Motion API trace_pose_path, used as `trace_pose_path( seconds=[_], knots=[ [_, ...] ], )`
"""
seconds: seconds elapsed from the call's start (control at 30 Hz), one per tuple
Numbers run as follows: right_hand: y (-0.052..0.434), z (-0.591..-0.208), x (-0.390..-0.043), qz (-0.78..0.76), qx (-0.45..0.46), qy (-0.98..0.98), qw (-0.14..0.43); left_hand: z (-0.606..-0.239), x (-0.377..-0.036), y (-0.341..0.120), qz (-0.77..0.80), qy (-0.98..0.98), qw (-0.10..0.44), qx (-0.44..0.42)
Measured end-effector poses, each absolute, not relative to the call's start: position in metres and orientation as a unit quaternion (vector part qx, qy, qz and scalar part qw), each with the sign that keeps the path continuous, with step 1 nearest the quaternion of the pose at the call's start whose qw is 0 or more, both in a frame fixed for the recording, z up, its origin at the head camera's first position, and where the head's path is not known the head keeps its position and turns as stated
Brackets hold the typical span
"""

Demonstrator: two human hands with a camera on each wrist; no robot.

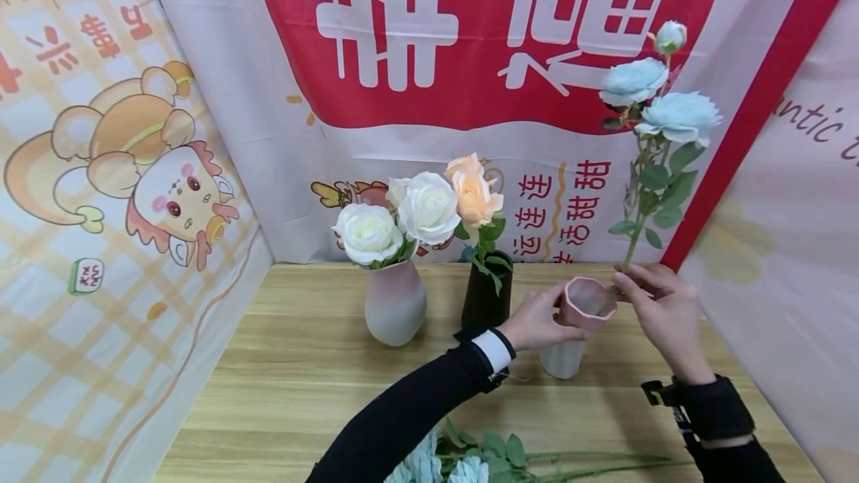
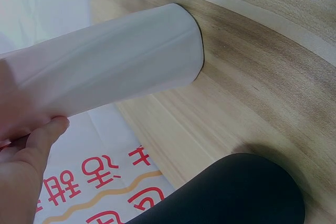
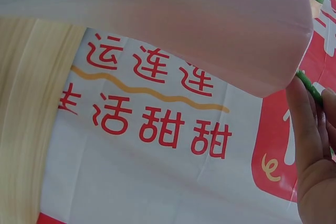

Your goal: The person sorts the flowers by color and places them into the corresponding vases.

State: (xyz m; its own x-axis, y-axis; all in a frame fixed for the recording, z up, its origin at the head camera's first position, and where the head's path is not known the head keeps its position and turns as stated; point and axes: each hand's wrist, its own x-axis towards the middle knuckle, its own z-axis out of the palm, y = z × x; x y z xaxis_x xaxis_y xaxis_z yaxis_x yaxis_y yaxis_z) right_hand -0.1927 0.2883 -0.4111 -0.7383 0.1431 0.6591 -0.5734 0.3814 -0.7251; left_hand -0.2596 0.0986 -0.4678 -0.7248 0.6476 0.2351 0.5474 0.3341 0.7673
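Observation:
In the head view my left hand (image 1: 540,317) grips the upper part of a pink-and-white vase (image 1: 562,358) standing on the table. The left wrist view shows the vase's pale lower body, with the thumb against its side. My right hand (image 1: 664,311) pinches the green stem of a light-blue artificial flower spray (image 1: 679,119) just beside the vase's rim. Its blooms point up, well above the hand. The right wrist view has the stem (image 3: 310,88) between the fingers at the rim; its lower end is hidden.
A pink-white vase (image 1: 396,311) with white roses (image 1: 429,207) and a black vase (image 1: 485,297) with a peach rose (image 1: 473,188) stand at the back. More light-blue flowers (image 1: 470,468) lie at the table's front. Printed cloth (image 1: 403,106) hangs behind the table.

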Motion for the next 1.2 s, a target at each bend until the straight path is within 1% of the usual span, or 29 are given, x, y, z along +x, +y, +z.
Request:
trace_pose_path(
  seconds=[0.13, 0.33, 0.4, 0.5, 0.63, 0.8, 0.93, 1.1, 1.2],
  knots=[
    [0.288, -0.411, -0.194, 0.504, 0.156, -0.774, 0.351, -0.467, -0.259, 0.098, 0.450, 0.811, 0.060, 0.369],
    [0.284, -0.413, -0.197, 0.408, 0.176, -0.806, 0.391, -0.467, -0.260, 0.098, 0.444, 0.812, 0.061, 0.374],
    [0.282, -0.414, -0.197, 0.391, 0.182, -0.812, 0.394, -0.467, -0.260, 0.097, 0.448, 0.809, 0.068, 0.373],
    [0.281, -0.415, -0.196, 0.398, 0.171, -0.820, 0.374, -0.468, -0.262, 0.094, 0.460, 0.805, 0.077, 0.366],
    [0.286, -0.419, -0.189, 0.445, 0.127, -0.820, 0.335, -0.469, -0.264, 0.095, 0.469, 0.801, 0.073, 0.366],
    [0.285, -0.416, -0.172, 0.477, 0.102, -0.816, 0.311, -0.469, -0.264, 0.097, 0.478, 0.795, 0.076, 0.367],
    [0.283, -0.417, -0.162, 0.464, 0.112, -0.821, 0.314, -0.470, -0.264, 0.098, 0.478, 0.797, 0.076, 0.362],
    [0.298, -0.443, -0.163, 0.431, 0.123, -0.828, 0.336, -0.472, -0.264, 0.099, 0.483, 0.794, 0.077, 0.362],
    [0.302, -0.451, -0.159, 0.402, 0.125, -0.837, 0.349, -0.473, -0.263, 0.099, 0.482, 0.796, 0.077, 0.357]
  ],
)
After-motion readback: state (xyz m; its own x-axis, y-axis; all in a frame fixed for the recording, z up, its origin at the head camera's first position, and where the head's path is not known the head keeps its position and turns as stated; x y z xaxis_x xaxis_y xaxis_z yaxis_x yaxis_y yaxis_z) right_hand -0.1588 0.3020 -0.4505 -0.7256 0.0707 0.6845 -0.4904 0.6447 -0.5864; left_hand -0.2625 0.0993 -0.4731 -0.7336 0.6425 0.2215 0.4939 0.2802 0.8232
